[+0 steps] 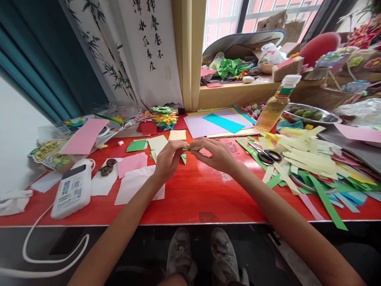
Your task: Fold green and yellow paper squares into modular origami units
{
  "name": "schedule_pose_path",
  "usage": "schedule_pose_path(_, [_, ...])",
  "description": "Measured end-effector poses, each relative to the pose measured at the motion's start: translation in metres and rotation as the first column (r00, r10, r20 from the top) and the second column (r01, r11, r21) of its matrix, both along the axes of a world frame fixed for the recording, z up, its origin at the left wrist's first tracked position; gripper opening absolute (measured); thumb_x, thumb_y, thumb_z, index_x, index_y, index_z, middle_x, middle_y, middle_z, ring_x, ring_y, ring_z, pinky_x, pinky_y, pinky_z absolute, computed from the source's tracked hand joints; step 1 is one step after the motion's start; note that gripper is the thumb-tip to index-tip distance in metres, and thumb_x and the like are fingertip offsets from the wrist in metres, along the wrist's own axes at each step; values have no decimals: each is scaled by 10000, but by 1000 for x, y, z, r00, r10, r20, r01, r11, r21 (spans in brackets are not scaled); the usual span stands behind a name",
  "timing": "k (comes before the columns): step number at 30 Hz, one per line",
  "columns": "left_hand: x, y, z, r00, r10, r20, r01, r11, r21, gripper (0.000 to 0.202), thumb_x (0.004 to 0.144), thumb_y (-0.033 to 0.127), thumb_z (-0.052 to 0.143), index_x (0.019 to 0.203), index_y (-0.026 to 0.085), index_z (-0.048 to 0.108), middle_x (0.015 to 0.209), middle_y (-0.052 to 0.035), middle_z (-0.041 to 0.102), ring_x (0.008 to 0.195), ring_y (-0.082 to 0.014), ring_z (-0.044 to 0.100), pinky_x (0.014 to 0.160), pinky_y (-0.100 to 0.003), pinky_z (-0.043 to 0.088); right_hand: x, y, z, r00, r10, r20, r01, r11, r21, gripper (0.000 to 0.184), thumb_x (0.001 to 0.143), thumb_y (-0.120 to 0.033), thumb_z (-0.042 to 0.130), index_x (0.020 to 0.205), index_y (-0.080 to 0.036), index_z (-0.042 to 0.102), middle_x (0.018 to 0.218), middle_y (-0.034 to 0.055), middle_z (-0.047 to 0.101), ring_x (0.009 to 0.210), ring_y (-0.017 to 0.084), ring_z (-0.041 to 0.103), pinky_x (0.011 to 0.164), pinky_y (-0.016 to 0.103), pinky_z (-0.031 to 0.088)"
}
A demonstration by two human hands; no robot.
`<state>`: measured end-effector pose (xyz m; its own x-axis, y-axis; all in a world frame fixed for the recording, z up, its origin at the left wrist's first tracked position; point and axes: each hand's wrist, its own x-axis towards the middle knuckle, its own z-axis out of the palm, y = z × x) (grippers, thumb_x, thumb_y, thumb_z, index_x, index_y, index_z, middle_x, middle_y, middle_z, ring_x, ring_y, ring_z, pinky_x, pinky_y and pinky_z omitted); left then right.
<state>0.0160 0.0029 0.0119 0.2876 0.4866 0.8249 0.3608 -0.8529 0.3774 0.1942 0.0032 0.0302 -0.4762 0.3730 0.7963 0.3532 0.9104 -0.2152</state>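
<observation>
Over the middle of the red table, both my hands meet on a small folded piece of green paper. My left hand pinches its left end between thumb and fingers. The fingers of my right hand close on its right end. Just below my left fingertips, a small green paper triangle lies on the table. Beside my left hand are pale yellow paper squares, a green square and a pink square. A white sheet lies partly behind my left forearm.
Black-handled scissors lie right of my right hand, among cut paper strips. Behind them stands a tilted-looking bottle. A folded-paper stack and large coloured sheets lie at the back. A white power device with a cable sits left.
</observation>
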Motion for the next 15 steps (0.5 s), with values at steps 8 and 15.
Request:
schedule_pose_path(8, [-1, 1, -2, 999, 23, -26, -23, 1000, -19, 177, 831, 153, 465, 990, 217, 510, 987, -42, 596, 962, -147, 564, 778, -276, 488, -1, 2, -4, 999, -41, -6, 42, 997, 60, 113, 844, -177, 447, 938, -177, 509, 870, 33, 623, 729, 114, 605, 629, 226, 481])
schedule_pose_path(15, [1, -3, 0, 997, 74, 19, -71, 991, -113, 143, 827, 221, 488, 963, 210, 528, 947, -26, 618, 887, -137, 605, 730, -245, 500, 0, 0, 1, 998, -12, 61, 14, 999, -30, 153, 882, -218, 387, 1000, -175, 475, 915, 63, 585, 754, 131, 573, 633, 244, 452])
